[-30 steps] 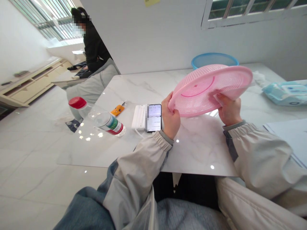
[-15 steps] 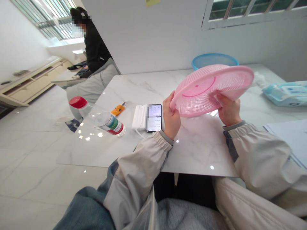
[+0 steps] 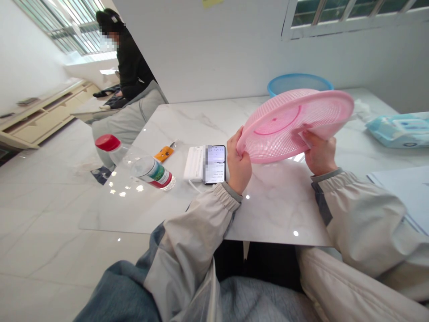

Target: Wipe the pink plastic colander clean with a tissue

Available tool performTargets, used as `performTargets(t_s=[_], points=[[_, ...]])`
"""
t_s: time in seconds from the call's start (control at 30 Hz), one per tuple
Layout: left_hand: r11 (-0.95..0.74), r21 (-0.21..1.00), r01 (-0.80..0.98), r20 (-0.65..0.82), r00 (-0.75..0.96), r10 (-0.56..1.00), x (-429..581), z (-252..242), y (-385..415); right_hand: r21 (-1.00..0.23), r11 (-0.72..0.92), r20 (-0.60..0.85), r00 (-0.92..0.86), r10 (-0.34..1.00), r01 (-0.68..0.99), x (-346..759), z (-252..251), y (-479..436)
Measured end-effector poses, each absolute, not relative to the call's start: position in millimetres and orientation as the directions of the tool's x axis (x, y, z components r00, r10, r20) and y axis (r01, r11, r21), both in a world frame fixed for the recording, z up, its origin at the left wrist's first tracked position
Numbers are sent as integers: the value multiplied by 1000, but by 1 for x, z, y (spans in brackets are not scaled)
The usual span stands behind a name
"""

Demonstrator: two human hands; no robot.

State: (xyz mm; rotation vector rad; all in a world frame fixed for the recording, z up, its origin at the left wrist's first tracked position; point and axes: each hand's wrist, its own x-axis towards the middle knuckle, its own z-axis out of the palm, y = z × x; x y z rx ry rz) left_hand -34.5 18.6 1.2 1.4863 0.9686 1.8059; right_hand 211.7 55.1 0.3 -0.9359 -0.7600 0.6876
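Note:
A pink mesh basket (image 3: 278, 141) is held up tilted over the table, its hollow side facing me. My left hand (image 3: 239, 163) is closed on its left rim, thumb on the near side and fingers behind. Inside the right part of the basket, my right hand (image 3: 320, 154) is closed on a thin pale sheet (image 3: 326, 131) that looks like a wet wipe, pressed against the mesh. Some of the right fingers are hidden. Just left of my left hand lie a lit phone (image 3: 215, 165) and a white power bank (image 3: 193, 164) with a cable.
Behind the pink basket stands a blue basket (image 3: 298, 82) by the wall. A wet-wipe pack (image 3: 398, 132) and papers (image 3: 402, 188) lie at right. On the left are a clear bottle (image 3: 156, 173) with a red cap and an orange item (image 3: 164, 154). A person (image 3: 132, 67) sits beyond.
Almost nothing differs. The whole view has shifted very slightly, while both hands keep their places on the pink basket and the sheet.

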Motion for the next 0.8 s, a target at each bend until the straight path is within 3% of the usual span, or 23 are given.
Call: performTargets(t_s=[0.8], points=[[-528,849,-7,520,-159,839,-36,0,19,-889,430,257,604,755,-158,217,-5,59]])
